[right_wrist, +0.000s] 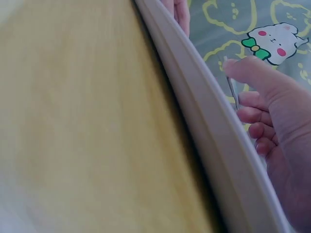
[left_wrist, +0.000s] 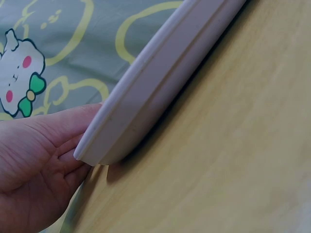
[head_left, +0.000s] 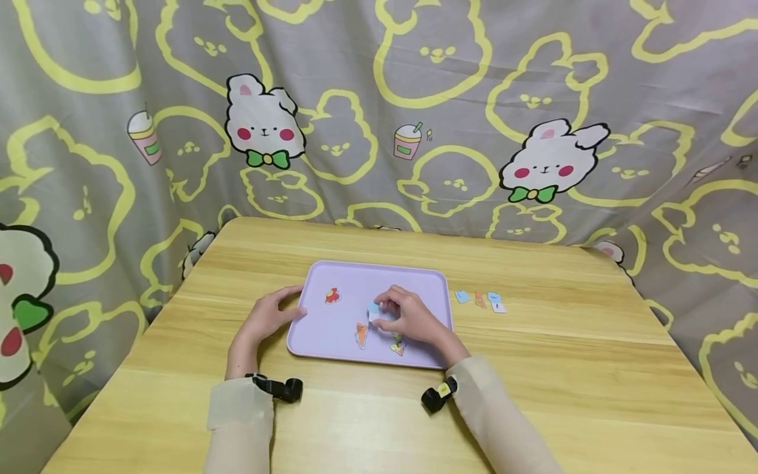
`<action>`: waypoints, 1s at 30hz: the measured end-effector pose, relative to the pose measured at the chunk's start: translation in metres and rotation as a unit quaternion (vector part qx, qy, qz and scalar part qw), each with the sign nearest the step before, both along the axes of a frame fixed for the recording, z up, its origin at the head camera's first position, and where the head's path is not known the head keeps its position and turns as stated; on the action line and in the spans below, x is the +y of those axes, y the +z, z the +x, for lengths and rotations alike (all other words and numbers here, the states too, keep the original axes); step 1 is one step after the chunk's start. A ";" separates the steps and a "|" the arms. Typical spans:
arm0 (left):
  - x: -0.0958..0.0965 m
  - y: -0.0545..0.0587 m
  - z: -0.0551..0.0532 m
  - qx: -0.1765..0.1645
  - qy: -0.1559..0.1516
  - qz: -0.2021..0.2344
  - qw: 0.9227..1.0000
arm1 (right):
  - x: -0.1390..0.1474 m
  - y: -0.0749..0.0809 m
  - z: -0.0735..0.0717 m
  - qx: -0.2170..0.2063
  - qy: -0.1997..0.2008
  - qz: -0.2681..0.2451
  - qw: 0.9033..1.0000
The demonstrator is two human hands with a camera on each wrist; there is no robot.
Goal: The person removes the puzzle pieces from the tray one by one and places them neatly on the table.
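Note:
A lavender tray (head_left: pixel 320 339) lies on the wooden table. My left hand (head_left: pixel 266 319) grips its left edge, thumb over the rim and fingers low at the side, as the left wrist view shows the tray wall (left_wrist: pixel 141 97) beside that thumb. Over the tray, my right hand (head_left: pixel 414 319) pinches a thin light-blue and white puzzle-like piece (head_left: pixel 373 312) between thumb and fingers. The piece appears edge-on in the right wrist view (right_wrist: pixel 232 87). On the tray lie a red cutout piece (head_left: pixel 333 296), an orange one (head_left: pixel 360 336) and a yellow-green one (head_left: pixel 398 345), partly below the right hand.
Right of the tray, a blue piece (head_left: pixel 462 297), an orange piece (head_left: pixel 480 299), another blue piece (head_left: pixel 494 297) and a white piece with a dark mark (head_left: pixel 499 307) lie on the table (head_left: pixel 568 368). A patterned curtain (head_left: pixel 355 79) hangs behind and at both sides.

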State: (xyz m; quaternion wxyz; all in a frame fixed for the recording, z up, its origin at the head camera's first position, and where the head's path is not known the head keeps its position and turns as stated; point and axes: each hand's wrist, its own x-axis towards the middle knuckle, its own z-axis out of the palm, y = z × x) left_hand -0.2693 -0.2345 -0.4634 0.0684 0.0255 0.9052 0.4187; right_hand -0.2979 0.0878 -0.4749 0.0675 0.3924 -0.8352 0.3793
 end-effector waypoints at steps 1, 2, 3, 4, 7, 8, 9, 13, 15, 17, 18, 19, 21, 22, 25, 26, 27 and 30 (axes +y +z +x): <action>0.000 0.000 0.000 0.000 0.000 -0.001 1.000 | 0.000 -0.001 0.000 -0.005 -0.001 -0.010 1.000; 0.000 -0.001 0.000 -0.001 0.000 0.000 1.000 | 0.000 -0.002 0.000 -0.011 -0.001 -0.020 1.000; 0.000 0.000 0.000 -0.001 0.000 -0.001 1.000 | -0.001 -0.002 0.000 -0.015 -0.002 -0.027 1.000; 0.000 -0.001 0.000 -0.003 0.002 0.000 1.000 | -0.001 -0.003 0.000 -0.019 -0.001 -0.034 0.999; 0.001 -0.001 0.001 -0.008 0.004 0.001 1.000 | 0.000 -0.003 0.000 -0.025 -0.001 -0.045 0.999; 0.001 -0.001 0.001 -0.009 0.005 0.002 1.000 | 0.000 -0.002 0.000 -0.028 -0.002 -0.048 0.998; 0.001 0.000 0.001 -0.011 0.005 0.003 1.000 | 0.000 -0.002 0.000 -0.028 -0.002 -0.050 0.998; 0.001 0.000 0.002 -0.012 0.006 0.005 1.000 | 0.002 0.000 0.002 -0.037 -0.006 -0.059 0.998; 0.002 0.000 0.001 -0.010 0.006 0.004 1.000 | 0.003 0.001 0.003 -0.044 -0.009 -0.063 0.997; 0.002 0.000 0.001 -0.009 0.004 0.002 1.000 | 0.003 0.002 0.003 -0.055 -0.013 -0.065 0.996; 0.002 0.000 0.001 -0.009 0.004 0.001 1.000 | 0.004 0.002 0.004 -0.060 -0.015 -0.067 0.996; 0.002 0.000 0.001 -0.008 0.004 0.001 1.000 | 0.004 0.003 0.004 -0.065 -0.016 -0.068 0.995; 0.002 0.000 0.001 -0.007 0.003 -0.001 1.000 | 0.005 0.003 0.004 -0.073 -0.020 -0.071 0.995; 0.002 0.000 0.001 -0.007 0.003 -0.001 1.000 | 0.006 0.003 0.004 -0.076 -0.023 -0.071 0.994; 0.002 0.001 0.001 -0.007 0.003 -0.001 1.000 | 0.008 0.003 0.004 -0.080 -0.033 -0.071 0.994; 0.002 0.001 0.001 -0.007 0.002 -0.002 1.000 | 0.008 0.002 0.003 -0.079 -0.036 -0.070 0.994; 0.002 0.001 0.002 -0.008 0.003 -0.001 1.000 | 0.009 0.002 0.003 -0.080 -0.040 -0.069 0.994; 0.002 0.001 0.002 -0.011 0.003 0.000 1.000 | 0.011 0.004 0.005 -0.081 -0.047 -0.070 0.993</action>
